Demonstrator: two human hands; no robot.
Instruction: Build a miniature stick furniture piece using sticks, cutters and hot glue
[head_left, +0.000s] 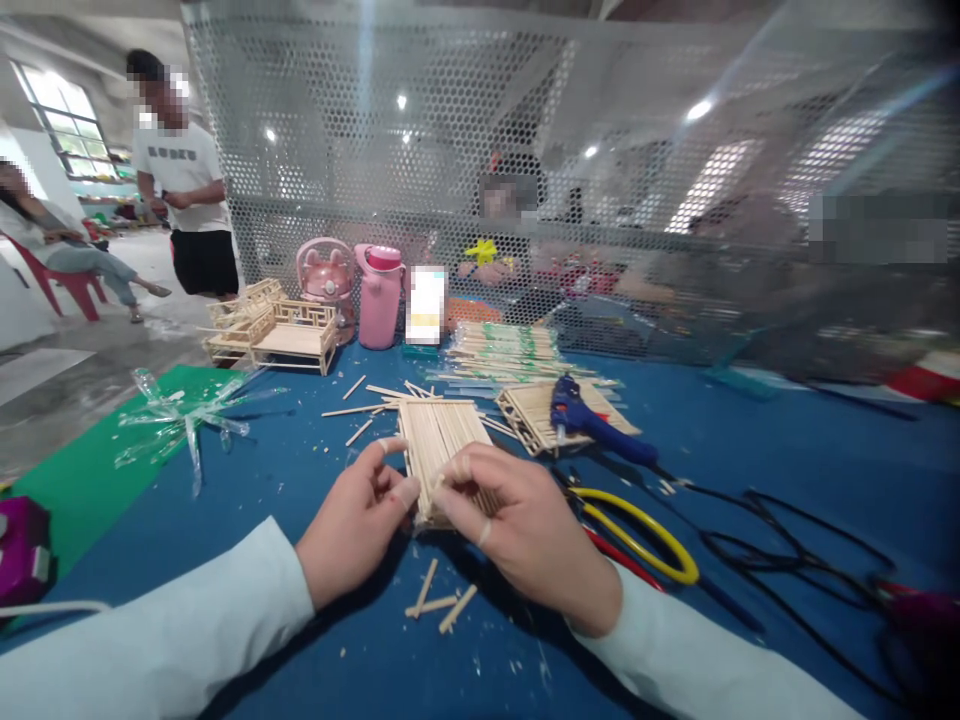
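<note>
Pale sleeves (172,630) reach in from both lower corners. At their ends, the right hand (529,530) pinches what looks like a short stick (439,482) between thumb and fingertips, over the near left part of a stick panel (439,430). The left hand (356,530) grips that panel by its left edge, its thumb near the close corner (some fingers on both hands seem to wear tape). The panel lies mid-table, straight ahead of the person.

As for progress, its top looks mostly done: sticks run side by side across it, with a crosspiece along the far edge. What is left is harder to judge, since the right hand hides part of the near side.

Cut pieces (442,605) lie loose just in front, and loose sticks (360,410) scatter behind, none of them fixed to anything. To the right, a blue glue gun (596,422) rests on another stick panel, near a tool's yellow handle (691,570). Farther back are stick bundles (502,350) in plastic, a phone (426,305), a pink bottle (380,300) and a small stick model (289,335) that appears fully assembled. Beyond stands a mesh screen (315,110), with another person visible through it.
</note>
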